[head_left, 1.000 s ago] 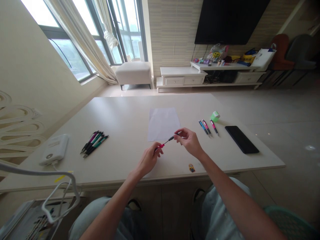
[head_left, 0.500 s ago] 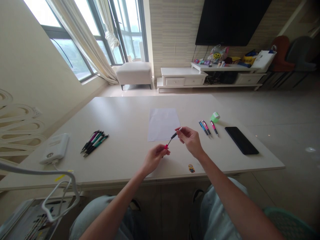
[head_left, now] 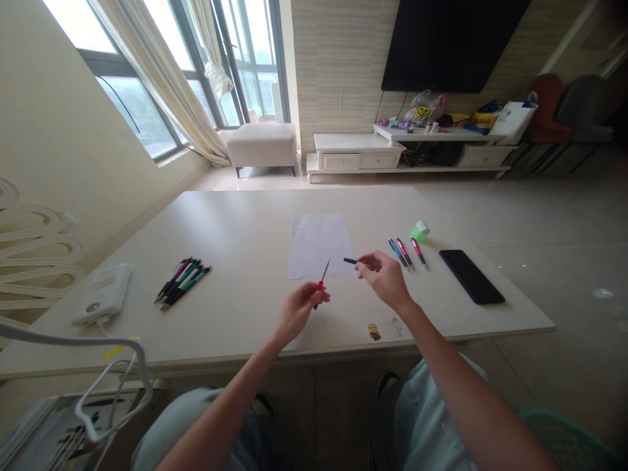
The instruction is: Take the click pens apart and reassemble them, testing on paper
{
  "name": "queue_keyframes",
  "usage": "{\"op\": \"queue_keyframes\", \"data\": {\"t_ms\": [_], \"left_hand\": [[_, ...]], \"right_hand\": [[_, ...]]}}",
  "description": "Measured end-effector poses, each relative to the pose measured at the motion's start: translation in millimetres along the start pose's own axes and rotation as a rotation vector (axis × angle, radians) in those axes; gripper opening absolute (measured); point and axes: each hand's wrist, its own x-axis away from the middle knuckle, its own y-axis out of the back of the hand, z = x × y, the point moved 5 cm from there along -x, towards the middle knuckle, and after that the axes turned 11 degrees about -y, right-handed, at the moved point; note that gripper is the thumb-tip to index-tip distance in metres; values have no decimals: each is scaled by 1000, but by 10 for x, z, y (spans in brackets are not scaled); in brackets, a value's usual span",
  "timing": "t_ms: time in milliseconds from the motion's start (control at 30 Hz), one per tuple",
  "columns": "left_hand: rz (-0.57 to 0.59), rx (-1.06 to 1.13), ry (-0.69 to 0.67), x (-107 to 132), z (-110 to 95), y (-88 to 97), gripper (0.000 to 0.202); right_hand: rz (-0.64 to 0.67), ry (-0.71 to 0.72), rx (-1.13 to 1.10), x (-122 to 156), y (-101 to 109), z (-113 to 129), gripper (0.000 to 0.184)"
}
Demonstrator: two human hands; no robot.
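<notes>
My left hand (head_left: 300, 307) is closed around a red pen barrel (head_left: 320, 286), with a thin dark refill sticking up out of it. In the fingers of my right hand (head_left: 385, 278) is a black pen grip section (head_left: 350, 261), its dark end pointing left. The two parts are apart, above the near edge of a white sheet of paper (head_left: 318, 242). To the right of my right hand lie a blue pen (head_left: 397, 252) and two pink pens (head_left: 405, 252). A small cartoon sticker (head_left: 374, 331) is near the table's front edge.
Several dark and green pens (head_left: 184, 281) lie in a bunch at the left of the table (head_left: 235, 229). A white power strip (head_left: 105, 294) with a cable is farther left. A green-and-white small container (head_left: 420, 231) and a black phone (head_left: 471, 276) are on the right.
My right hand has drawn the black grip section away from the refill, to the right. The refill's tip now shows bare above the barrel in my left hand.
</notes>
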Motion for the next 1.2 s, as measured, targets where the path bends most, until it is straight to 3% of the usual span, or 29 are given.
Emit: {"op": "queue_keyframes", "data": {"t_ms": [133, 233, 800, 933, 1033, 1200], "left_hand": [[-50, 9, -9, -21, 4, 58, 27], [-61, 16, -5, -29, 9, 67, 28], [-55, 34, -19, -3, -20, 71, 27], [-48, 43, -15, -3, -18, 54, 28], [-27, 92, -12, 13, -26, -13, 29], [91, 209, 27, 67, -60, -223, 35]], "right_hand": [[-25, -23, 577, 100, -83, -245, 8], [49, -33, 769, 173, -175, -356, 14], [88, -47, 745, 214, -273, -406, 17], [21, -9, 612, 212, -241, -334, 12], [-1, 47, 290, 225, -231, -187, 23], [167, -8, -192, 234, -371, 11, 38]]}}
